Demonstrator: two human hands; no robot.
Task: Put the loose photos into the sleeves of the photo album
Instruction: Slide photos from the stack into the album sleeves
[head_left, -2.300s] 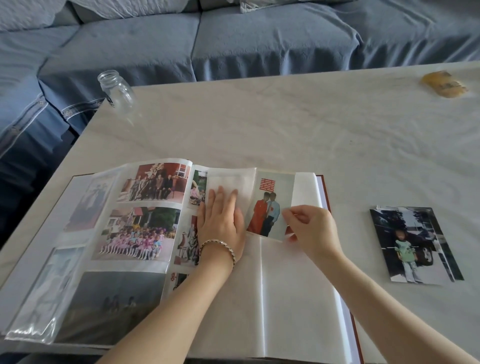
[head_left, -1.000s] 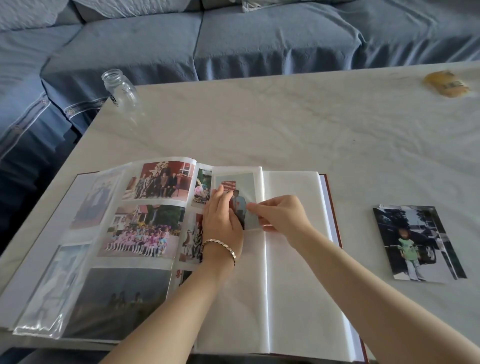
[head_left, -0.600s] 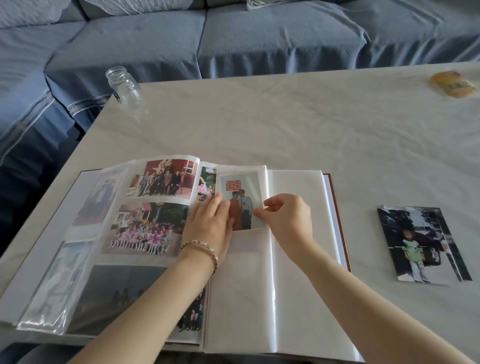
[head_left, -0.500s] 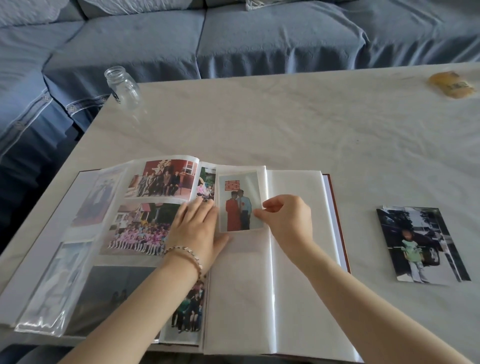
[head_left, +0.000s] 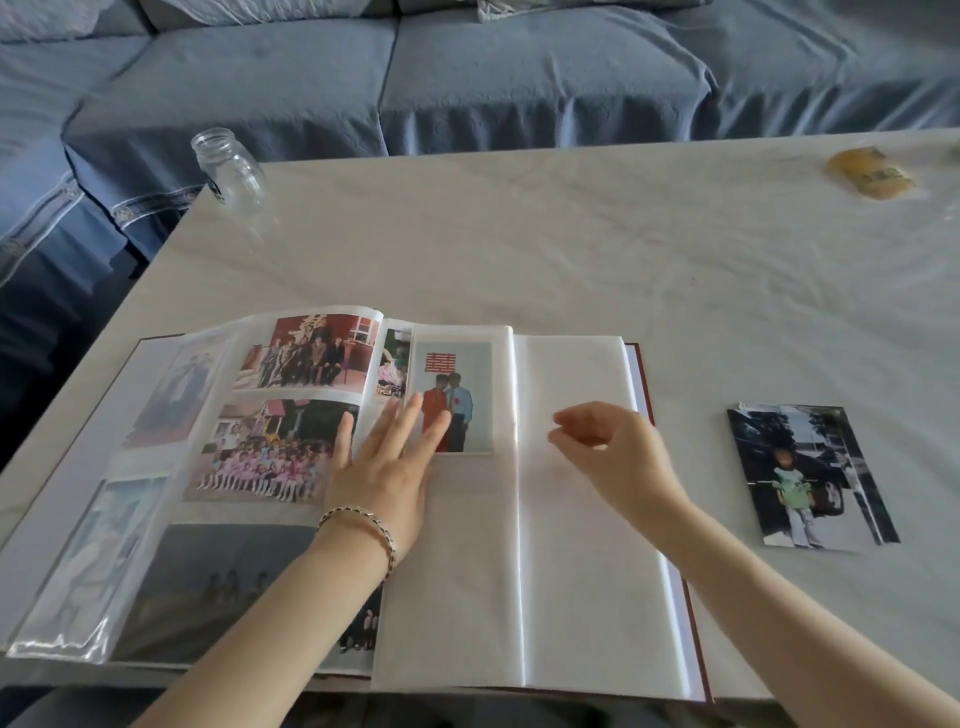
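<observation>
**One photo in, a stack waiting**

The photo (head_left: 454, 397) of a couple in red and blue is sitting inside the top sleeve of the album's (head_left: 571, 545) middle leaf, and it looks fully tucked in. The sleeve below it and the page to its right are showing blank. The left hand (head_left: 384, 467) is lying flat on the leaf, fingers straight, with the tips touching the photo's lower left corner. The right hand (head_left: 618, 452) is hovering over the blank page, fingers loosely curled and gripping nothing. Well to the right, loose photos (head_left: 810, 478) are lying in a small stack on the table (head_left: 519, 234); how many is unclear. The job is looking partly done: the left pages are carrying photos, and the stack is waiting.
</observation>
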